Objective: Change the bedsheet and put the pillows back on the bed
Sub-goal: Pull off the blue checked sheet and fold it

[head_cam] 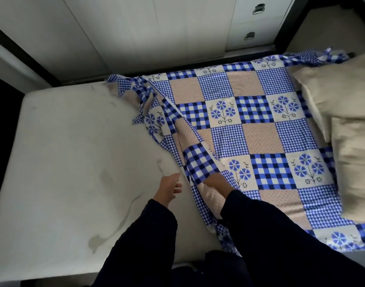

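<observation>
A blue, white and tan patchwork bedsheet point(250, 129) with flower squares covers the right half of the bed, its left edge bunched in folds. The bare white mattress point(69, 162) shows on the left half. Two beige pillows point(347, 112) lie stacked on the sheet at the right edge. My left hand point(170, 188) hovers over the mattress beside the sheet's folded edge, fingers loosely spread and holding nothing. My right hand point(216, 183) reaches under a raised fold of the sheet; its fingers are hidden by the cloth.
White cupboard doors and drawers with metal handles point(258, 9) stand behind the bed. A dark bed frame point(42, 65) runs along the far side. Beige floor point(326, 27) shows at the top right. The mattress has grey stains near the front.
</observation>
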